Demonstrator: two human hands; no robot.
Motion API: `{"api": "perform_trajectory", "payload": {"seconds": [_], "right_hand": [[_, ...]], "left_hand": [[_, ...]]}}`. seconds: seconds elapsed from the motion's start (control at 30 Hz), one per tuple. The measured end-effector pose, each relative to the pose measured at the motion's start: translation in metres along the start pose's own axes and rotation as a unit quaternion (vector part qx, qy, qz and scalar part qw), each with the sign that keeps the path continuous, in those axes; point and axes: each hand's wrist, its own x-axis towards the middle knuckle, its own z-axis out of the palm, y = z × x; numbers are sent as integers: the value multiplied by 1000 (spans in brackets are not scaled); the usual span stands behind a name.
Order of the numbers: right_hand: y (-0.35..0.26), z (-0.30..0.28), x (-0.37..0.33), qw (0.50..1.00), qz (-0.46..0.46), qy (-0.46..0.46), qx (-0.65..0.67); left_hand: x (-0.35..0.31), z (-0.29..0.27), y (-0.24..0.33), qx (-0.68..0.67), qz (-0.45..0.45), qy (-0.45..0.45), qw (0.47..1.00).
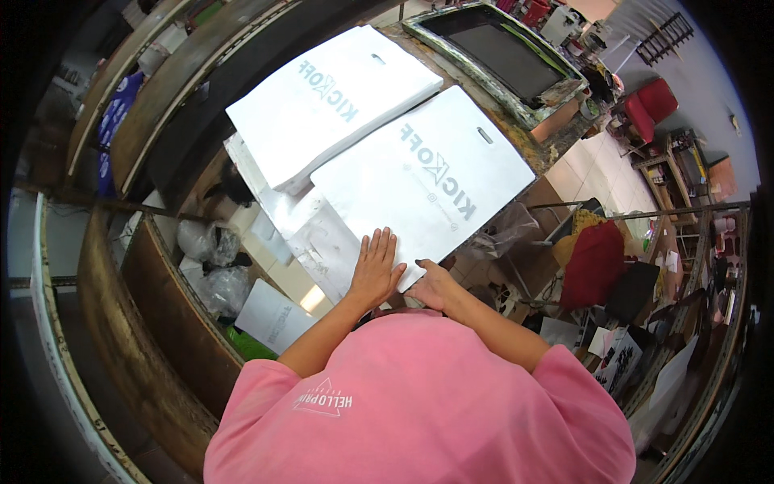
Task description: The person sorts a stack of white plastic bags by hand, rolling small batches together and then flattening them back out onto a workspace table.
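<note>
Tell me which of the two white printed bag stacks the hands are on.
The nearer white printed bag stack: the left hand lies flat on its near edge, the right hand at its corner. The farther stack is untouched.

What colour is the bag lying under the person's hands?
The bag is white with pale grey-blue lettering, seen best in the head view.

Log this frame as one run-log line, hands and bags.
left hand: flat on near white bag | right hand: at its near edge | second bag stack: beyond, untouched | printing screen: far end
</note>
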Motion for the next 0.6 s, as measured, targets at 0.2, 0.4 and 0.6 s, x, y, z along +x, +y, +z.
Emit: {"api": "perform_trajectory", "payload": {"seconds": [0.2,0.4,0.6], "right_hand": [[-12,-28,-4,975,149,129,-104],[-59,10,-56,603,-282,86,-741],[-87,-8,-1,292,-254,107,-916]], "left_hand": [[-4,2,2,7,-1,-14,1000],[-4,16,0,33,-11,-13,999],[5,0,4,34,-14,-26,999]]}}
